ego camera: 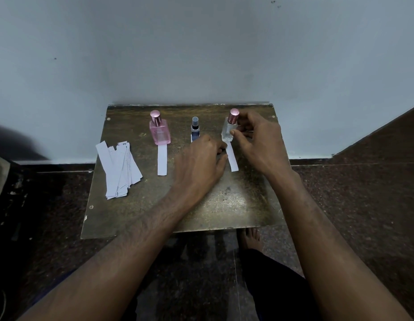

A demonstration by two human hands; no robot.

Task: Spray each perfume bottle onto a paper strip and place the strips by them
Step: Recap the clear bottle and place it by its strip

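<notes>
Your table (pixel 224 205), dark and worn, stands against a pale wall (pixel 201 54). Your left hand (pixel 199 163) rests palm-down with fingers loosely curled, touching the paper strip (pixel 232 158) below the clear bottle (pixel 229 128) and hiding most of the strip below the small blue bottle (pixel 195 128). Your right hand (pixel 257 140) pinches the clear bottle's side, thumb and fingers closed on it. At left, the pink bottle (pixel 159 132) stands on its own strip (pixel 162 161). A loose pile of spare strips (pixel 119 167) lies well apart near the left edge.
</notes>
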